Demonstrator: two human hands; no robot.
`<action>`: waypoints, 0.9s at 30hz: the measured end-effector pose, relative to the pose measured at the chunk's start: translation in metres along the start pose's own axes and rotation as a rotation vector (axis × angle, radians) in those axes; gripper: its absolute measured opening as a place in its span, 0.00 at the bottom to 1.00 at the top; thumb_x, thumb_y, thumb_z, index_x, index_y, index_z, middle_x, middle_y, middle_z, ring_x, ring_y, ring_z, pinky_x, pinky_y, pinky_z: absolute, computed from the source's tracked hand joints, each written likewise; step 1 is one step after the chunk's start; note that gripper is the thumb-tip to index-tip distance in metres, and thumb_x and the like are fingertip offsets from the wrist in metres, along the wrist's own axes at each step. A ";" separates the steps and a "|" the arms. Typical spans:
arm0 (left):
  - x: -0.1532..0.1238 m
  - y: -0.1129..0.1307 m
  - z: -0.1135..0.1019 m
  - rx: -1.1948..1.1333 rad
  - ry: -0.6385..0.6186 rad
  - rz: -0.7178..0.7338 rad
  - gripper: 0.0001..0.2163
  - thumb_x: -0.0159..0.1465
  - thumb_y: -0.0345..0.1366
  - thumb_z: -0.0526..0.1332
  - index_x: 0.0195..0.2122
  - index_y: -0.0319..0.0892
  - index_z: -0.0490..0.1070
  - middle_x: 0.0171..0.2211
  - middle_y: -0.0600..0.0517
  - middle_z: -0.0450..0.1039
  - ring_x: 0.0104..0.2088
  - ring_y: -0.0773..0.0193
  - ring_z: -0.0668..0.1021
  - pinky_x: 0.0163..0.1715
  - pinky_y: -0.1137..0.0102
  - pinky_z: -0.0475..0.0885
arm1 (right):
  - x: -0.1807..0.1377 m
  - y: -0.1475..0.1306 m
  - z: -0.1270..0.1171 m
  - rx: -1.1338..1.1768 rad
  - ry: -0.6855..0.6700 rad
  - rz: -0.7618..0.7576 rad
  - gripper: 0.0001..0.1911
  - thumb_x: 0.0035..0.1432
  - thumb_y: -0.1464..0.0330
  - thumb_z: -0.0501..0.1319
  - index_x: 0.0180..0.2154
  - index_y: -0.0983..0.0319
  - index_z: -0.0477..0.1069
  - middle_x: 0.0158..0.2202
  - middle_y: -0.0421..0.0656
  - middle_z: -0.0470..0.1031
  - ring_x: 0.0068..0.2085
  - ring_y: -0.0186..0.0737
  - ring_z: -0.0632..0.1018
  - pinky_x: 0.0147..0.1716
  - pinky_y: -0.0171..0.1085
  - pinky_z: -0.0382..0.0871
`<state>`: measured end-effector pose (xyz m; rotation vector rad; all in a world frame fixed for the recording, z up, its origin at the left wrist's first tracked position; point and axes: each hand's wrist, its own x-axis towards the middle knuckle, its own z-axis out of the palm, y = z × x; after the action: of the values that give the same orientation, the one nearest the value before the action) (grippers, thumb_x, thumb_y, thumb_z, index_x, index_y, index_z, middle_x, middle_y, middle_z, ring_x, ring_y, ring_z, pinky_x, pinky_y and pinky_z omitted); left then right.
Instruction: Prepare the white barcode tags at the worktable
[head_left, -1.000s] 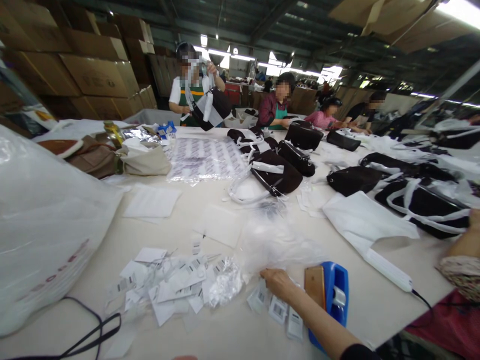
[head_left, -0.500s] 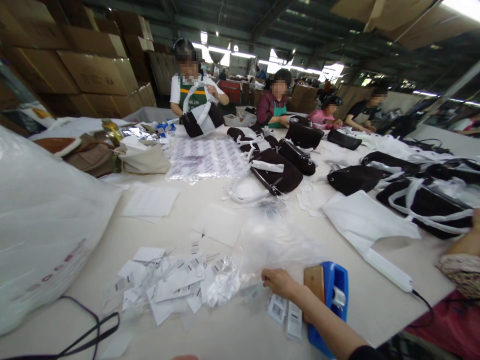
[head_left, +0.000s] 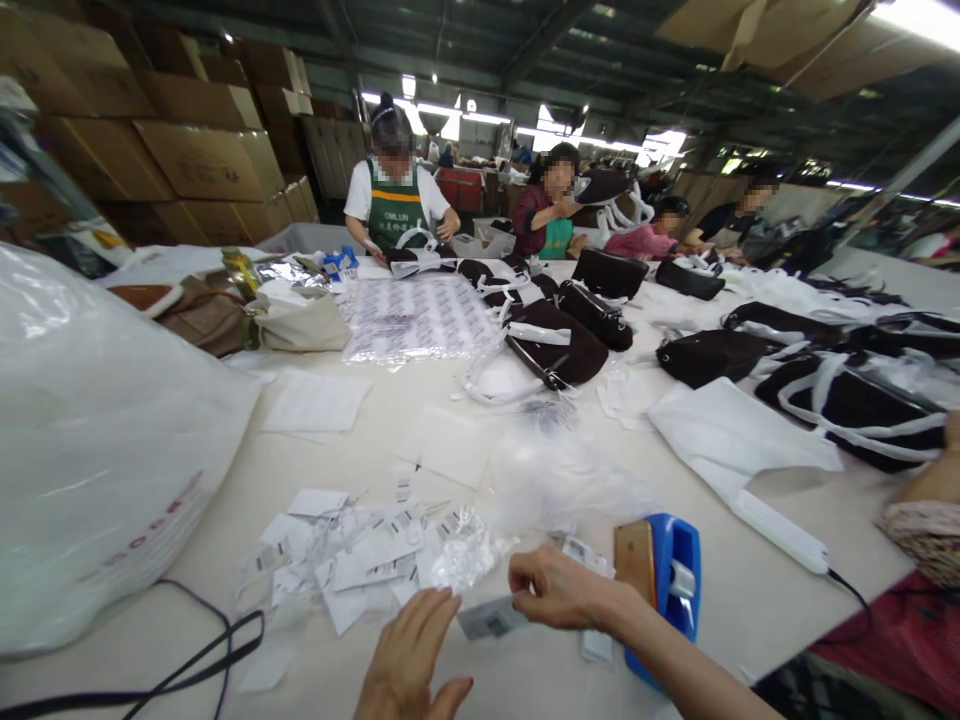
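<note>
Right hand (head_left: 559, 592) pinches a tag (head_left: 491, 620) above the bench (head_left: 375, 450); left hand (head_left: 409, 655), fingers spread and empty, nears it. Best grip: edges only.

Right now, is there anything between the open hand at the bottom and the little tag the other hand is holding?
Nothing visible is in the way. The right hand pinches the barcode tag by its end, and the left hand sits open just below and left of it, with only bare table between them. The tag pile lies farther left.
</note>
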<state>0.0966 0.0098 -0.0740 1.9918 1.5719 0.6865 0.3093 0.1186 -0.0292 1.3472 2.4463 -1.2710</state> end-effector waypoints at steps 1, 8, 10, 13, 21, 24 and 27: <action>0.007 0.006 -0.002 0.078 -0.058 0.066 0.27 0.50 0.33 0.65 0.53 0.41 0.65 0.53 0.44 0.69 0.53 0.50 0.69 0.51 0.62 0.65 | -0.002 -0.010 0.000 0.035 -0.004 -0.015 0.07 0.43 0.76 0.57 0.27 0.63 0.72 0.22 0.37 0.69 0.26 0.34 0.69 0.25 0.30 0.58; 0.012 0.035 -0.008 0.237 -0.090 0.035 0.26 0.45 0.27 0.64 0.48 0.35 0.65 0.41 0.42 0.74 0.42 0.50 0.73 0.45 0.56 0.62 | -0.006 -0.045 0.014 0.425 -0.099 0.083 0.06 0.41 0.75 0.57 0.27 0.62 0.67 0.15 0.31 0.61 0.14 0.26 0.64 0.12 0.25 0.53; 0.004 0.033 -0.009 0.244 -0.152 0.032 0.26 0.47 0.25 0.60 0.50 0.34 0.64 0.44 0.40 0.73 0.43 0.50 0.73 0.44 0.57 0.63 | -0.004 -0.048 0.022 0.529 -0.099 0.131 0.06 0.40 0.76 0.56 0.25 0.63 0.65 0.14 0.31 0.61 0.13 0.25 0.64 0.11 0.24 0.53; -0.005 0.027 -0.014 0.136 -0.279 -0.054 0.26 0.47 0.23 0.55 0.50 0.32 0.63 0.46 0.39 0.71 0.45 0.51 0.72 0.44 0.62 0.64 | -0.004 -0.052 0.033 0.659 -0.083 0.174 0.05 0.39 0.77 0.57 0.24 0.63 0.64 0.13 0.30 0.62 0.12 0.24 0.62 0.09 0.23 0.52; -0.016 0.023 -0.031 -0.221 -0.416 -0.332 0.17 0.45 0.29 0.55 0.38 0.38 0.67 0.29 0.50 0.71 0.30 0.59 0.73 0.30 0.71 0.63 | -0.022 -0.061 0.046 0.868 -0.071 0.127 0.16 0.43 0.66 0.62 0.38 0.64 0.68 0.20 0.32 0.65 0.13 0.22 0.62 0.10 0.23 0.54; -0.022 0.018 -0.035 -0.292 -0.429 -0.357 0.17 0.44 0.30 0.55 0.38 0.37 0.68 0.29 0.50 0.71 0.30 0.59 0.73 0.29 0.71 0.62 | -0.027 -0.059 0.051 0.895 -0.130 0.106 0.36 0.30 0.70 0.71 0.46 0.59 0.66 0.33 0.35 0.67 0.17 0.21 0.66 0.11 0.23 0.59; -0.029 0.014 -0.041 -0.358 -0.437 -0.331 0.21 0.43 0.29 0.55 0.41 0.36 0.68 0.33 0.48 0.73 0.33 0.58 0.74 0.32 0.71 0.63 | -0.029 -0.058 0.059 0.932 -0.192 0.112 0.42 0.26 0.71 0.73 0.49 0.57 0.64 0.34 0.35 0.66 0.18 0.22 0.67 0.12 0.23 0.60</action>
<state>0.0739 -0.0179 -0.0367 1.4530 1.3534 0.3389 0.2669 0.0428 -0.0192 1.3488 1.6243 -2.5071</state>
